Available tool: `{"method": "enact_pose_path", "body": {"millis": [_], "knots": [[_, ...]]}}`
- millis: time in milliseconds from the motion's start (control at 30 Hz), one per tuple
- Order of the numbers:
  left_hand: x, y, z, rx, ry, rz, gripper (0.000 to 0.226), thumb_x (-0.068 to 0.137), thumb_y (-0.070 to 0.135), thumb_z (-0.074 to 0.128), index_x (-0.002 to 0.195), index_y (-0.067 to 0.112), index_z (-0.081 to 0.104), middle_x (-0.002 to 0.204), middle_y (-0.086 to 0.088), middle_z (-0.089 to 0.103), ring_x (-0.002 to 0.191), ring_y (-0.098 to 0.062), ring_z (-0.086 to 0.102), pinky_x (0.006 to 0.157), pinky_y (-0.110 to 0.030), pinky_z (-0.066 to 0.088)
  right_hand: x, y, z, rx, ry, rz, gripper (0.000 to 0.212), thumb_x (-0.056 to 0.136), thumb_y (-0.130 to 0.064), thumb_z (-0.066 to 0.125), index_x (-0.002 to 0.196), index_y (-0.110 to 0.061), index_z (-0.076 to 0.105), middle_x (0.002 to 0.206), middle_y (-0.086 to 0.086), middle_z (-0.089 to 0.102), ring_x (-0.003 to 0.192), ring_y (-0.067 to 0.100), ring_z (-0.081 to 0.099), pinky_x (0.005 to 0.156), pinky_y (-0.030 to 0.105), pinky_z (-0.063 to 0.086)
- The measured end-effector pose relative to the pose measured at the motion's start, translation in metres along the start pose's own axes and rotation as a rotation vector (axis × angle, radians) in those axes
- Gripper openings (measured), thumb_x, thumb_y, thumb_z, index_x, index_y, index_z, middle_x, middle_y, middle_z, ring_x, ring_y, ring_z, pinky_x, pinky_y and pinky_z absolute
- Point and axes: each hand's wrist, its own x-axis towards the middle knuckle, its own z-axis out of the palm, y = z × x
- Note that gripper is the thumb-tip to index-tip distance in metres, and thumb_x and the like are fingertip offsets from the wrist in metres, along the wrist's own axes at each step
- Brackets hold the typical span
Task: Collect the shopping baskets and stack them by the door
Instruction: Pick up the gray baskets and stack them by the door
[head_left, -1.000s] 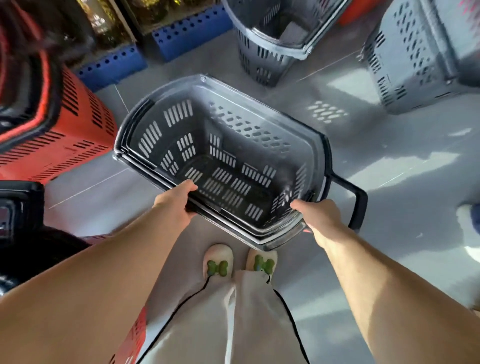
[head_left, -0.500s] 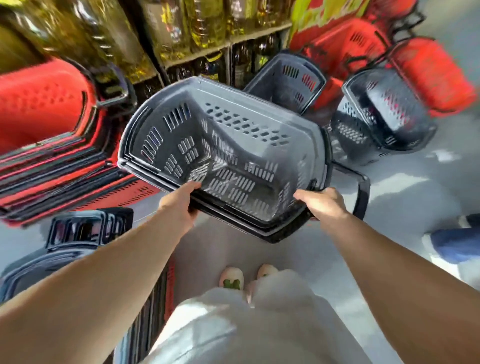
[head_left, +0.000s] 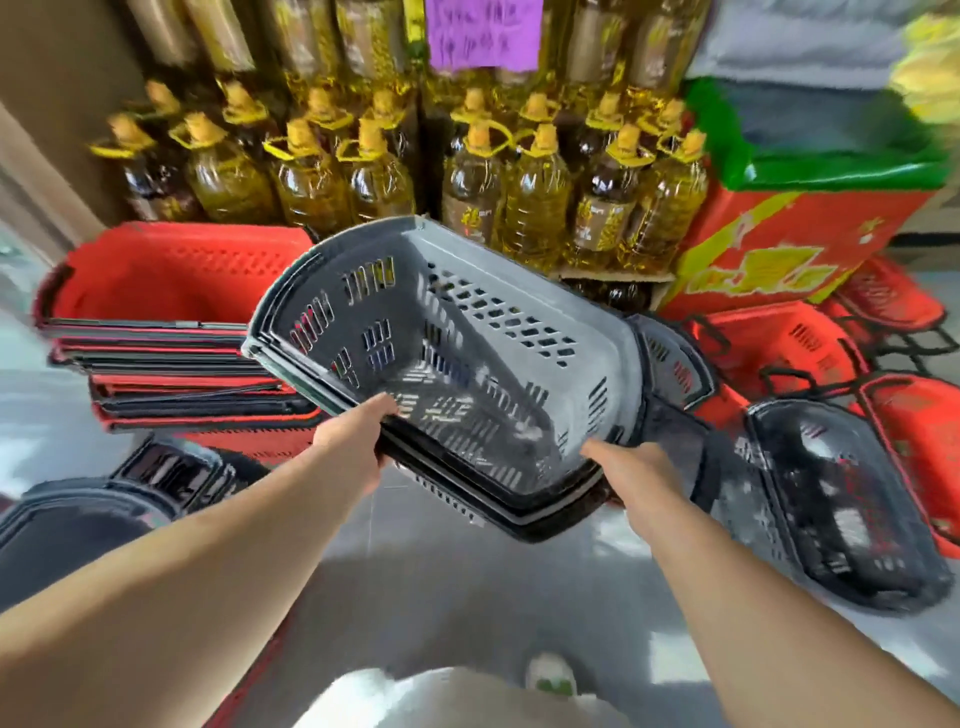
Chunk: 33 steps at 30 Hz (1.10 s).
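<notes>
1. Hands hold the grey basket (head_left: 493, 364) tilted above the floor (head_left: 467, 597). The left hand (head_left: 353, 441) and right hand (head_left: 634, 467) each curl their fingers over its near rim.
2. Oil bottles (head_left: 530, 197) stand just behind the grey basket, with a red-and-green carton (head_left: 779, 228) behind it to the right.
3. Left of the grey basket sits a stack of red baskets (head_left: 171, 332).
4. Right of it, loose red baskets (head_left: 779, 348) and a dark basket (head_left: 841, 499) crowd the floor.
</notes>
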Motion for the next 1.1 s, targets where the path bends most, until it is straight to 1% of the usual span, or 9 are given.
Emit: {"method": "enact_pose_path", "body": {"millis": [33,133,400,467,567,667,800,1000,1100], "knots": [[-0.007,0.001,0.004,-0.045,0.037,0.012,0.023,0.065,0.013,0.074,0.071,0.012,0.052,0.061,-0.002,0.053,0.050,-0.013,0.054,0.047,-0.022,0.043,0.007,-0.013,-0.006,-0.018,-0.026,-0.038,0.038,0.043,-0.043,0.073,0.061,-0.011,0.062,0.047,-0.002,0.062,0.046,0.017,0.062,0.048,0.030,0.056],[-0.025,0.002,0.009,-0.129,0.112,0.053,0.022,0.065,0.014,0.074,0.071,0.010,0.053,0.062,-0.003,0.054,0.048,-0.013,0.053,0.045,-0.021,0.041,0.021,-0.041,-0.015,-0.066,-0.081,-0.125,0.037,0.049,-0.041,0.075,0.065,-0.011,0.062,0.059,0.005,0.066,0.054,0.023,0.065,0.055,0.037,0.059],[-0.076,0.010,-0.035,-0.373,0.235,0.237,0.013,0.075,0.010,0.071,0.073,0.008,0.058,0.060,-0.004,0.055,0.028,-0.004,0.051,0.033,-0.012,0.040,0.020,-0.122,0.016,-0.247,-0.271,-0.384,0.059,0.032,-0.052,0.068,0.073,-0.011,0.060,0.064,0.002,0.065,0.057,0.024,0.065,0.064,0.043,0.060],[-0.082,0.015,-0.060,-0.440,0.306,0.255,0.015,0.072,0.010,0.073,0.073,0.007,0.057,0.061,-0.007,0.054,0.036,-0.008,0.056,0.042,-0.016,0.048,0.005,-0.137,0.038,-0.268,-0.334,-0.461,0.062,0.033,-0.053,0.066,0.077,-0.011,0.061,0.066,0.003,0.066,0.056,0.023,0.065,0.061,0.044,0.061],[-0.086,0.021,-0.109,-0.541,0.344,0.271,0.014,0.067,0.012,0.074,0.074,0.007,0.062,0.070,-0.009,0.065,0.058,-0.018,0.065,0.073,-0.029,0.059,-0.024,-0.158,0.082,-0.300,-0.435,-0.553,0.068,0.031,-0.053,0.064,0.083,-0.010,0.062,0.075,0.004,0.068,0.059,0.024,0.065,0.054,0.035,0.058],[-0.087,0.023,-0.161,-0.588,0.432,0.269,0.020,0.067,0.017,0.075,0.083,0.008,0.066,0.075,-0.008,0.066,0.054,-0.014,0.064,0.060,-0.023,0.057,-0.063,-0.174,0.129,-0.347,-0.550,-0.616,0.065,0.031,-0.050,0.064,0.083,-0.012,0.061,0.078,0.004,0.068,0.064,0.026,0.066,0.061,0.041,0.060],[-0.087,0.020,-0.219,-0.684,0.492,0.289,0.016,0.077,0.013,0.070,0.091,0.009,0.064,0.082,-0.006,0.064,0.066,-0.015,0.062,0.049,-0.020,0.053,-0.110,-0.181,0.187,-0.401,-0.653,-0.704,0.060,0.031,-0.050,0.066,0.078,-0.014,0.058,0.076,0.006,0.067,0.066,0.029,0.067,0.065,0.045,0.060],[-0.095,-0.002,-0.302,-0.900,0.618,0.221,0.020,0.074,0.011,0.074,0.087,0.007,0.060,0.084,-0.010,0.068,0.076,-0.019,0.067,0.060,-0.027,0.053,-0.176,-0.171,0.268,-0.496,-0.763,-0.866,0.057,0.030,-0.054,0.065,0.067,-0.011,0.068,0.055,-0.001,0.067,0.052,0.023,0.065,0.060,0.038,0.059],[-0.097,-0.017,-0.332,-0.983,0.698,0.232,0.021,0.072,0.008,0.074,0.085,0.005,0.057,0.076,-0.009,0.066,0.065,-0.018,0.067,0.052,-0.028,0.053,-0.206,-0.163,0.298,-0.542,-0.844,-0.892,0.058,0.031,-0.054,0.067,0.069,-0.010,0.067,0.060,0.002,0.069,0.055,0.025,0.067,0.058,0.043,0.060]]}}
